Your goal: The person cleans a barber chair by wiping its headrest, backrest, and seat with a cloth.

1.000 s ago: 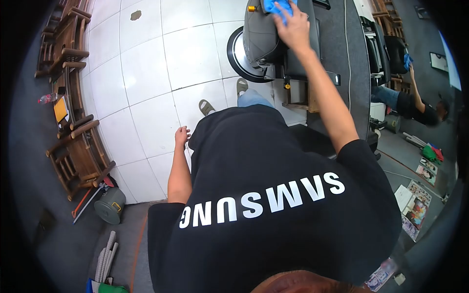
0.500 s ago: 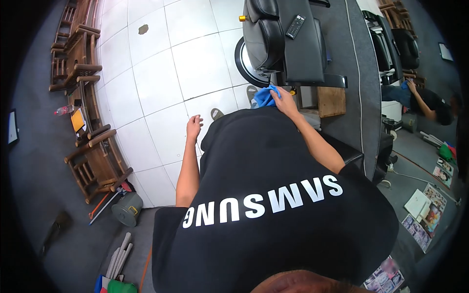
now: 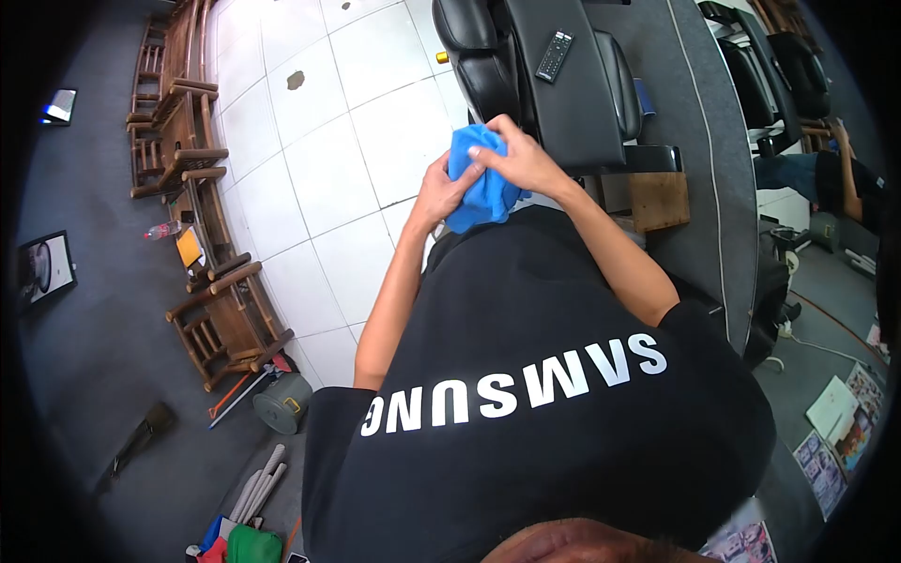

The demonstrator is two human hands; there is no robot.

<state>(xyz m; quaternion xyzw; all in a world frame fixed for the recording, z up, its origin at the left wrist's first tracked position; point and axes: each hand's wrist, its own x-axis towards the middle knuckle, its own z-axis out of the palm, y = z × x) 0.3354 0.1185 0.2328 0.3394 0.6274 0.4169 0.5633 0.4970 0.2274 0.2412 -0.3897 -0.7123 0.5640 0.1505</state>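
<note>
A crumpled blue cloth (image 3: 483,192) is held up in front of my waist. My left hand (image 3: 443,190) grips its lower left side, thumb pressed into the fabric. From the other side my right hand (image 3: 516,159) pinches the cloth's upper right part, with its thumb on top. Some of the fingers are hidden behind the fabric. Just beyond my hands stands a black barber chair (image 3: 572,113). On the chair lies a black remote control (image 3: 555,56), which neither hand touches.
Bamboo chairs (image 3: 221,328) line the left wall, with a plastic bottle (image 3: 162,230) among them. A lidded grey bin (image 3: 282,403) stands at lower left. Right of the barber chair are a wooden box (image 3: 660,202), a white cable (image 3: 699,122) and a mirror (image 3: 798,216).
My left hand has come up from my side and taken hold of the blue cloth. My right hand has lifted the cloth to the middle, away from the chair's base.
</note>
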